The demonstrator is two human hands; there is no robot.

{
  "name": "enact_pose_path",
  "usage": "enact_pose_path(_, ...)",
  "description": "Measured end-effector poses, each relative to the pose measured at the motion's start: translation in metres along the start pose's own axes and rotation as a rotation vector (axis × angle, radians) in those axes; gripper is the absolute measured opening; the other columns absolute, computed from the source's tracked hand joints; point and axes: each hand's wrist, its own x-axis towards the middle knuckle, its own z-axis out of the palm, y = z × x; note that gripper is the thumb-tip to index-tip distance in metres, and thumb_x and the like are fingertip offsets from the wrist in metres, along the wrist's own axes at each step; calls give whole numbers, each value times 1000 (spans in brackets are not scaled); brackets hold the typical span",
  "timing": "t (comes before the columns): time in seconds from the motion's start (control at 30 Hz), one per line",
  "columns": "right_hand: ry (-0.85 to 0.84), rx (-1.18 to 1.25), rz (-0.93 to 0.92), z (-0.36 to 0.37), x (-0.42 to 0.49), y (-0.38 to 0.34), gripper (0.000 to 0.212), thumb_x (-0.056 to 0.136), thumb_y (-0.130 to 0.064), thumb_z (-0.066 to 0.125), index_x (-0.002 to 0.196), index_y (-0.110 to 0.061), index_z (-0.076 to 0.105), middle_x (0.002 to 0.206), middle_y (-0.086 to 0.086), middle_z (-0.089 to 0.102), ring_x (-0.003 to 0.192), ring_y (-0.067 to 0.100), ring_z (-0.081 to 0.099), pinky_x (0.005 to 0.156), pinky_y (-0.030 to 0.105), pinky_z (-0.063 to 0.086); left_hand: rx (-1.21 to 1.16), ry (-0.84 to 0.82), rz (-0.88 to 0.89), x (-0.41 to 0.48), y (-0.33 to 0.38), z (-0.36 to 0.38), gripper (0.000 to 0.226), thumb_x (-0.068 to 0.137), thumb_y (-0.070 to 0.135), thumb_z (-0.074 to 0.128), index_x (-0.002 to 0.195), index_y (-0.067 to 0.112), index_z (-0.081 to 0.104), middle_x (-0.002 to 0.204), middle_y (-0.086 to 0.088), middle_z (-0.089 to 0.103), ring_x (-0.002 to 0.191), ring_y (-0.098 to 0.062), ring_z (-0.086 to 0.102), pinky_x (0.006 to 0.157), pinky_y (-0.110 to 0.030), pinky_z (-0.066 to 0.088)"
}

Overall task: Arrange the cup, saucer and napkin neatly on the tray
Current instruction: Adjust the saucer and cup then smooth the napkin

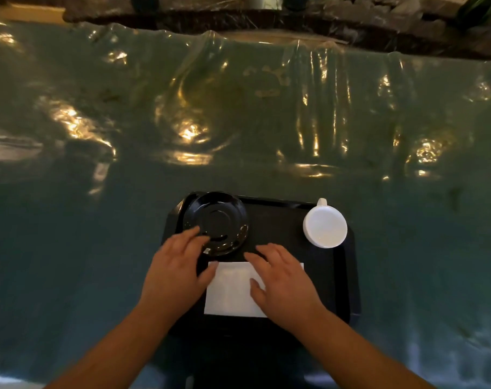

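The white napkin [230, 289] lies flat on the black tray [342, 282], under both hands. The left hand [177, 272] is spread open, its fingertips on the black saucer [220, 217], holding nothing. The right hand [283, 284] is open too, flat on the napkin. The white cup [325, 226] sits beyond the right fingers, well apart. The tray rests on a shiny green table [98, 220].

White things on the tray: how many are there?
2: the white cup at the far right of the tray, and the white napkin near the front, partly hidden under both hands.
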Motion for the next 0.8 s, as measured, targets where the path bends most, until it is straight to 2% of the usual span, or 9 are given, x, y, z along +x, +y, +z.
enact_pose_path(0.03,-17,11,-37,0,8,-8,56,99,-42,55,153,-28,46,160,4,45,151,27,35,124,45,28,9,-3,-41,6,-7,-3,73,86,65,53,142,18,57,153,-6,52,139,-28,49,115,-48,41)
enact_pose_path(0.1,-55,1,-97,3,24,-23,61,105,-43,49,161,-29,31,171,4,25,159,27,13,126,44,5,40,-65,-83,18,-18,-4,95,82,78,46,156,17,41,165,-5,38,152,-26,33,124,-49,28)
enact_pose_path(0.17,-88,-35,-134,10,38,-33,61,108,-43,41,164,-29,21,175,5,12,161,28,0,126,45,-4,60,-136,-100,28,-27,-4,110,78,87,37,162,17,27,170,-4,26,157,-22,20,127,-48,19)
enact_pose_path(0.3,-153,-69,-96,25,56,-38,59,111,-46,28,165,-28,16,175,5,2,160,28,-8,126,49,-6,122,-217,-110,33,-32,3,124,72,99,15,165,17,14,173,0,9,159,-19,1,127,-50,14)
enact_pose_path(0.37,-134,-87,-85,31,58,-37,58,111,-46,24,165,-27,18,176,4,1,160,27,-7,124,49,-8,118,-220,-123,29,-31,9,124,71,99,14,165,17,11,173,2,3,159,-17,-7,127,-51,13)
enact_pose_path(0.47,-119,-96,-78,35,58,-37,57,112,-47,22,164,-26,20,175,5,4,160,27,-4,124,48,-10,143,-191,-114,28,-32,12,118,76,94,22,164,17,15,173,2,6,159,-17,-6,127,-53,14)
enact_pose_path(0.63,-142,-122,-89,33,60,-36,56,112,-45,23,165,-26,18,175,5,2,160,28,-5,123,49,-13,246,-180,-82,31,-34,10,113,78,94,23,163,18,22,172,2,12,158,-16,-2,127,-55,6)
enact_pose_path(0.8,-138,-152,-85,36,61,-37,56,112,-46,22,165,-26,17,175,7,2,160,29,-4,122,50,-16,278,-186,-69,32,-32,12,112,79,93,22,162,17,27,171,1,16,157,-16,0,127,-57,6)
